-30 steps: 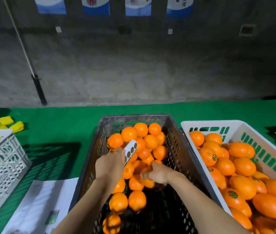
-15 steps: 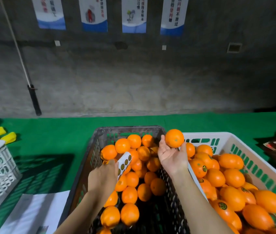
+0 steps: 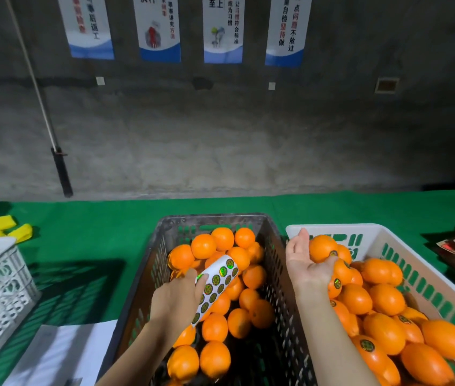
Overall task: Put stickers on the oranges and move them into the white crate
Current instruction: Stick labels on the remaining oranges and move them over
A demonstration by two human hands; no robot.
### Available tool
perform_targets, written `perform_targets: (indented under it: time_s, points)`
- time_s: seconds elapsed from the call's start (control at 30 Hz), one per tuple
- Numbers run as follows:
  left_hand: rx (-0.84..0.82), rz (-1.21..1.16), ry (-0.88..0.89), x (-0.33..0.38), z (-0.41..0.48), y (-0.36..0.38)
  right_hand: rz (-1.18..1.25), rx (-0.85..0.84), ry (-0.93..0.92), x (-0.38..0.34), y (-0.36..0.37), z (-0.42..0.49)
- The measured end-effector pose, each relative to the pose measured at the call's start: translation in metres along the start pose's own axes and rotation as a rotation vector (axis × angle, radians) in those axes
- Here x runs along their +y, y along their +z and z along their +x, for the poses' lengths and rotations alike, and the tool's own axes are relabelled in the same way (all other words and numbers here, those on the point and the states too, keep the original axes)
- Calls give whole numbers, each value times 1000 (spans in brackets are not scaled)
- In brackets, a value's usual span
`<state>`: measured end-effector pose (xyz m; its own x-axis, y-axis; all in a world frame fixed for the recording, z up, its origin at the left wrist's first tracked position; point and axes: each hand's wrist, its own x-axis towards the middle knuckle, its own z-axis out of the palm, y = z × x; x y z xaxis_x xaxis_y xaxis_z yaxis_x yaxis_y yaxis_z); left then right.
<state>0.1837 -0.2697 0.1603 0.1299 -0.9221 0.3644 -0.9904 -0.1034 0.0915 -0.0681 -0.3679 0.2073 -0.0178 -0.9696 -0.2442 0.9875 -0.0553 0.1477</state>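
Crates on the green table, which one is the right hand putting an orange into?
The white crate on the right. The right hand cups an orange over its near-left corner; the dark crate sits under the left hand.

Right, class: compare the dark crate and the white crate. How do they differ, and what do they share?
The dark crate holds oranges with no stickers showing; several in the white crate show round stickers. The dark crate's near end shows bare floor; the white crate is heaped. Both are slotted plastic, side by side on the green surface.
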Motion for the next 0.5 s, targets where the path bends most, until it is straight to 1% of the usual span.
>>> perform_targets:
  time_s: [0.17, 0.23, 0.3, 0.37, 0.4, 0.47, 0.5]
  points:
    - [-33, 16, 32, 0, -1, -2, 4, 105, -122, -1, 5, 1]
    - [-45, 11, 26, 0, -1, -2, -27, 110, -141, -2, 5, 2]
    - [-69, -26, 21, -1, 0, -2, -128, 82, -114, -1, 2, 1]
    - [-98, -53, 34, -1, 0, -2, -330, 42, -104, 4, 1, -1]
    - [-112, -56, 47, -1, 1, -2, -498, 17, -109, 9, 1, -2]
    - [-149, -56, 77, -1, 1, -1, -933, -62, -160, 25, -1, -9]
    - [-168, -55, 92, -1, 1, -1, -1171, -125, -232, 33, -4, -12]
